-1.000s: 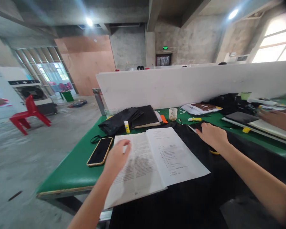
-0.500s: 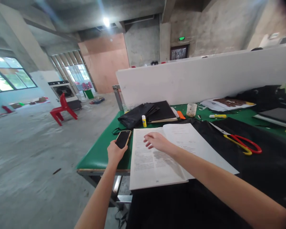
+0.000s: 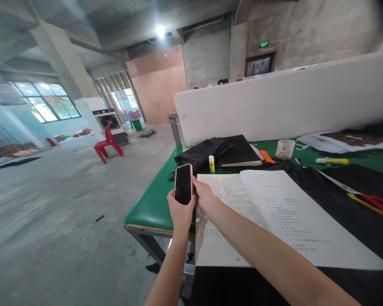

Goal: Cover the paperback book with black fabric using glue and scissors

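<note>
My left hand (image 3: 179, 209) grips a phone (image 3: 183, 183) with a dark screen and a tan case, holding it upright above the left end of the green table (image 3: 148, 202). My right hand (image 3: 204, 193) touches the phone's right edge, fingers curled against it. Just to the right lies an open booklet of white printed pages (image 3: 274, 212) on black cloth (image 3: 344, 204).
Behind the booklet are a black folded bag (image 3: 204, 152), a black notebook (image 3: 239, 151), a small glue stick (image 3: 212, 163), an orange cutter (image 3: 267, 157), a clear cup (image 3: 284, 149) and a yellow marker (image 3: 332, 161). Red-and-yellow scissors (image 3: 367, 199) lie at right. A white partition (image 3: 274, 102) backs the table; a red chair (image 3: 107, 143) stands on the floor.
My left hand picked the phone up off the table and raised it. My right hand left the scissors area, crossed over the booklet and reached the phone. The view swung left.
</note>
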